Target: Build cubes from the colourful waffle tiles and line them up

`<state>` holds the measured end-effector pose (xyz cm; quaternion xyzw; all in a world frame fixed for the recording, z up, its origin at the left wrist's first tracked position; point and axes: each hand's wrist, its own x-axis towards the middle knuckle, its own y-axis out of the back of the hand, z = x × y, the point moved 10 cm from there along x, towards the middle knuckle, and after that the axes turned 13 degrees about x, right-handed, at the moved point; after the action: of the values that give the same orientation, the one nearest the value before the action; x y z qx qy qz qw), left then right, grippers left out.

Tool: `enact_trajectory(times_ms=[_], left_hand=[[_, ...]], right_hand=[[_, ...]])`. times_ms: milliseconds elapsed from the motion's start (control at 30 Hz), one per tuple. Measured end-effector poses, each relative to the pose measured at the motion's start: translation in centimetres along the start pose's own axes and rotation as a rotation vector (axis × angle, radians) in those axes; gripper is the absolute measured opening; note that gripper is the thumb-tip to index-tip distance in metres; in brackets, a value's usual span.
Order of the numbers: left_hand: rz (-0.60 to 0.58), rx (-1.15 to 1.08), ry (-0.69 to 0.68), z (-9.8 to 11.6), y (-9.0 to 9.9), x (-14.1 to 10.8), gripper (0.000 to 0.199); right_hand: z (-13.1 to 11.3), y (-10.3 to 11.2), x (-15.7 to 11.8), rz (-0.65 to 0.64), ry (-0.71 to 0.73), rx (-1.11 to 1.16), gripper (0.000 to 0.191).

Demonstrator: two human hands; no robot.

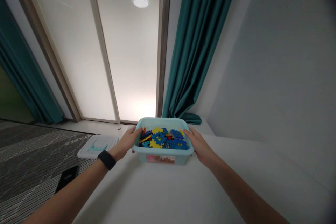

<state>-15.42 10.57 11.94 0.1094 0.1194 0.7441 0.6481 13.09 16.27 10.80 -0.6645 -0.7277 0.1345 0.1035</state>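
A shallow pale-teal plastic bin (160, 158) sits on a white padded surface (168, 189), filled with a jumble of blue, yellow and red interlocking plastic blocks (160, 139). The left hand (125, 143), with a black wristband (107, 159) on its wrist, and the right hand (198, 146) rest with fingers spread against opposite sides of the bin's rim; whether they grip it, I cannot tell. Left of the bin lies a white rectangular lid with a teal handle (97, 146), near a flat black rectangular device (67, 178) on grey patterned carpet (34, 154). A dark-teal curtain (195, 42) hangs beyond.
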Motion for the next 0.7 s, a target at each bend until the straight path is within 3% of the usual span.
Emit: enact_trajectory(times_ms=[100, 267, 567, 700], left_hand=[[-0.003, 0.018, 0.002, 0.3, -0.8, 0.6, 0.048], [-0.028, 0.008, 0.020, 0.5, -1.7, 0.6, 0.044], [-0.062, 0.024, 0.036, 0.1, -2.6, -0.1, 0.046], [-0.084, 0.056, -0.052, -0.6, -2.8, -0.6, 0.050]], right_hand=[[-0.8, 1.0, 0.5, 0.034, 0.037, 0.053, 0.051], [-0.6, 1.4, 0.6, -0.033, 0.027, 0.079, 0.048], [-0.1, 2.3, -0.4, -0.007, 0.009, 0.080, 0.057], [0.4, 3.2, -1.0, -0.028, 0.014, 0.093, 0.071]])
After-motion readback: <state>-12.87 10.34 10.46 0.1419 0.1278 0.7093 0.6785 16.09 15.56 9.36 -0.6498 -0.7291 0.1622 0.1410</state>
